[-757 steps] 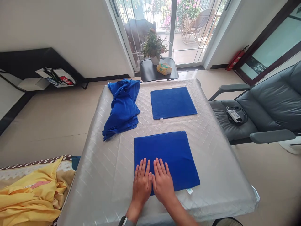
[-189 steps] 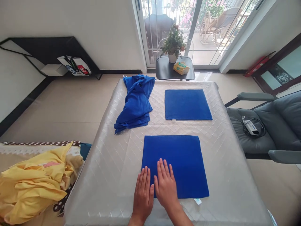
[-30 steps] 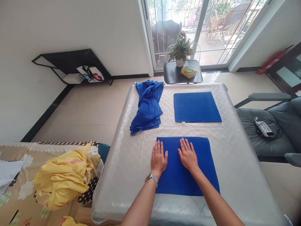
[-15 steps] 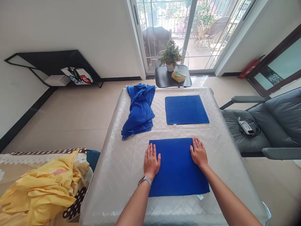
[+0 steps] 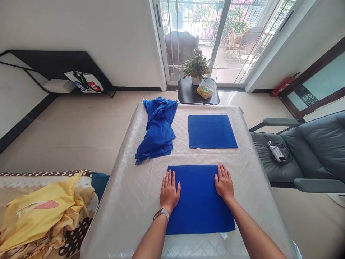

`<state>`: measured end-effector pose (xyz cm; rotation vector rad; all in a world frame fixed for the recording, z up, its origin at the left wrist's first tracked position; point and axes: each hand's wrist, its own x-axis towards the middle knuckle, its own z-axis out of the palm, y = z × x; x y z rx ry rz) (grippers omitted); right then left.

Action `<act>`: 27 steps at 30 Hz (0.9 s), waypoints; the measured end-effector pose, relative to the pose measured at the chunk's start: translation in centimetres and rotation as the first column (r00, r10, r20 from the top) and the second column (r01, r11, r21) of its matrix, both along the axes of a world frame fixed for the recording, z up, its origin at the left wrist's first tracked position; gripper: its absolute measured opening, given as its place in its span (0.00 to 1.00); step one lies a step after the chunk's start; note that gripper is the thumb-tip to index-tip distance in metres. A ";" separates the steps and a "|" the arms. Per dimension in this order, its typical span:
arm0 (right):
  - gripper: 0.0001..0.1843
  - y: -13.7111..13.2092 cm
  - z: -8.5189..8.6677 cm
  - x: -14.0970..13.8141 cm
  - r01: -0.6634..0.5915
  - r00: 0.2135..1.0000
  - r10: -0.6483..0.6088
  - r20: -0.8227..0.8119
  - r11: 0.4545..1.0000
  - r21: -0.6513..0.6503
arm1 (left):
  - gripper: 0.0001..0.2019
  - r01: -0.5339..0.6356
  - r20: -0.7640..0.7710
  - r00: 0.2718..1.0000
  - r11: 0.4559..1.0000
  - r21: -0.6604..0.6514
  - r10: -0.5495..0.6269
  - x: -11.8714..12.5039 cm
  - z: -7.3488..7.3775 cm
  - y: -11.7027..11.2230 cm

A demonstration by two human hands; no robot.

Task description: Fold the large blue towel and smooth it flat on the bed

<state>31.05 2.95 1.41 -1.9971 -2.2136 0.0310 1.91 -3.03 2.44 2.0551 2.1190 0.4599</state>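
A blue cloth point(image 5: 198, 201) lies flat in front of me on the covered table point(image 5: 129, 216), a small white tag showing at its near edge. My left hand point(image 5: 169, 190) rests flat along the cloth's left edge, fingers stretched out and thumb apart; a watch is on that wrist. On the far right part of the cloth lies my right hand point(image 5: 224, 182), also flat with extended fingers. Farther back sits a second flat blue cloth point(image 5: 212, 131). To its left is a crumpled heap of blue cloth point(image 5: 159, 129).
Beyond the table stands a black chair point(image 5: 185, 94) with a potted plant point(image 5: 196, 66) and a yellow tissue pack point(image 5: 205, 91). A grey armchair point(image 5: 280, 172) at right bears a power strip point(image 5: 277, 153). Yellow fabric point(image 5: 40, 219) lies at lower left.
The view has shifted slightly, so the table and cloths appear a little lower and farther left. Both hands still lie flat at the sides of the near cloth.
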 end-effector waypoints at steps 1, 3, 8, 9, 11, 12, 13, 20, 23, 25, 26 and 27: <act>0.33 0.0 0.0 0.0 -0.002 1.000 0.002 0.001 1.000 0.001 | 0.33 0.000 -0.002 1.000 1.000 0.001 0.000 0.0 0.0 0.0; 0.33 0.1 0.0 0.0 -0.004 1.000 0.004 0.006 1.000 0.003 | 0.33 0.000 -0.009 1.000 1.000 0.007 0.000 0.0 -0.1 0.0; 0.33 0.1 0.1 0.0 0.003 1.000 -0.003 0.014 1.000 0.010 | 0.33 0.000 -0.031 1.000 1.000 0.008 0.000 0.0 -0.3 0.1; 0.33 0.1 0.1 0.0 0.003 1.000 -0.003 0.013 1.000 0.010 | 0.33 0.001 -0.036 0.999 1.000 0.005 -0.001 0.0 -0.3 0.1; 0.32 0.2 0.1 0.0 0.004 1.000 -0.004 0.011 1.000 0.007 | 0.33 0.004 -0.043 0.999 1.000 0.003 -0.004 0.0 -0.3 0.1; 0.32 0.2 0.1 0.0 0.005 1.000 -0.005 0.009 1.000 0.004 | 0.33 0.004 -0.045 0.999 1.000 0.004 -0.004 0.0 -0.3 0.1; 0.32 0.2 0.1 0.0 0.004 1.000 -0.004 0.008 1.000 0.001 | 0.33 0.003 -0.047 0.999 1.000 0.006 -0.003 0.0 -0.3 0.1; 0.33 0.1 0.1 0.0 0.009 1.000 -0.009 0.000 1.000 0.004 | 0.34 0.005 -0.068 0.998 1.000 0.008 -0.004 -0.1 -0.5 0.1; 0.34 0.1 0.1 0.0 0.009 1.000 -0.009 -0.012 1.000 0.012 | 0.35 0.007 -0.071 0.997 1.000 0.003 -0.006 -0.1 -0.6 0.1; 0.34 0.1 0.1 0.0 0.006 1.000 -0.006 -0.015 1.000 0.015 | 0.35 0.013 -0.065 0.998 1.000 0.004 -0.013 -0.2 -0.6 0.1; 0.34 0.1 0.1 0.1 0.007 1.000 -0.006 -0.016 1.000 0.015 | 0.35 0.016 -0.063 0.998 1.000 0.004 -0.015 -0.2 -0.7 0.2; 0.34 0.2 0.1 0.1 0.008 1.000 -0.007 -0.018 1.000 0.015 | 0.35 0.018 -0.063 0.998 1.000 0.003 -0.017 -0.2 -0.7 0.2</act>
